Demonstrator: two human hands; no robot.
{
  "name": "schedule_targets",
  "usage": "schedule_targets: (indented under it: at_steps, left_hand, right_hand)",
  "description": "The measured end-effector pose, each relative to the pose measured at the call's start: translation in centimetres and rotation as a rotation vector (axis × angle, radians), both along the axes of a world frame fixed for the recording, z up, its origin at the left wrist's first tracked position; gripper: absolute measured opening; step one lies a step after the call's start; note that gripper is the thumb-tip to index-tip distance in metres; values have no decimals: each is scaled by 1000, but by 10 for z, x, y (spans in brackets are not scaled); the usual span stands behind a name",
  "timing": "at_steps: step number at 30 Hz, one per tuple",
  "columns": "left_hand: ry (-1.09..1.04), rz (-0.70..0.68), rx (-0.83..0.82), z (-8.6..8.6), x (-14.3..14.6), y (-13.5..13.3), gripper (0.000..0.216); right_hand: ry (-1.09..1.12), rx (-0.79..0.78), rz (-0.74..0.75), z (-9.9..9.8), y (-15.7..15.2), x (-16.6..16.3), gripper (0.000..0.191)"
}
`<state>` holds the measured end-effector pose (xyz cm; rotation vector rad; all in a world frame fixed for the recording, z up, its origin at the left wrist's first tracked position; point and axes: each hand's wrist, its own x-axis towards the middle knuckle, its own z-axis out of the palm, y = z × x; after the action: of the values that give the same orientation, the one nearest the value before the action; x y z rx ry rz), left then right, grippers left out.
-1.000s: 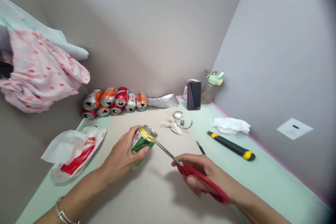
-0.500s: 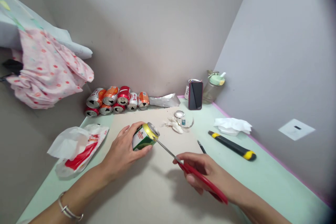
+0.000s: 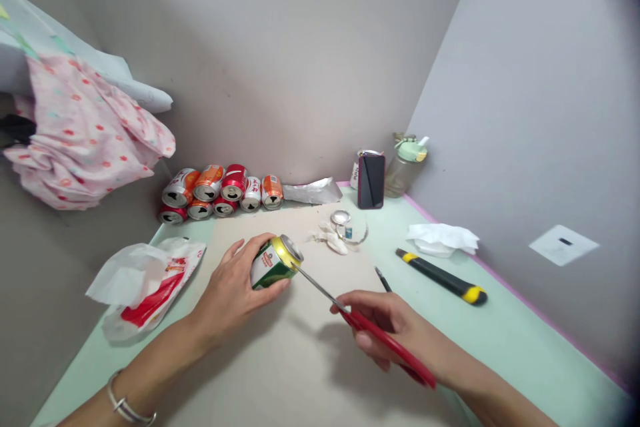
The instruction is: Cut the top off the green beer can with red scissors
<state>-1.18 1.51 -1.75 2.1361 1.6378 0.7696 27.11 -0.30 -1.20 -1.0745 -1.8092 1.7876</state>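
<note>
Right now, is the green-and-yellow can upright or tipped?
Tipped. The left hand holds the green-and-yellow can at a slant, its silver end leaning to the right.

This looks like a room in a home: a pale green tabletop [image 3: 520,340] fits into a corner between plain painted walls [image 3: 280,60], one bearing a white wall plate [image 3: 547,243]. Spotted pink cloth [image 3: 90,137] hangs at the left, and everyday belongings sit around the edges: a phone [image 3: 371,183], a drinking bottle [image 3: 403,173] with a green lid, white tissues [image 3: 443,239] and drink cans [image 3: 233,181] stacked near the wall
</note>
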Motion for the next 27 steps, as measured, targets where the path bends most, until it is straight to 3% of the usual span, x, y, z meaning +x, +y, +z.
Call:
schedule_targets:
  at_steps: [5,11,14,18,21,23,27]
  left_hand:
    - [43,-21,54,2,1,1,54]
    - [60,-30,1,1,3,0,53]
    - [35,-27,-33,-1,6,-1,53]
    - [-180,-5,-216,9,9,-5,59]
    - [-384,-122,-425,21,5,-6,63]
    - [-475,-206,-480,25,-2,-4,53]
    - [-525,-227,-576,21,-17,2,50]
  right_hand:
    - [-43,16,-10,2,-1,0,50]
    - [-211,236,-63,11,-9,-3,25]
    - [-216,259,-68,12,-10,-6,23]
    - [-145,171,-75,8,-8,-5,29]
    - [-135,157,-74,4,-6,-2,34]
    - [-147,222,-58,3,-5,-1,34]
    - [-193,417,4,5,-8,-1,26]
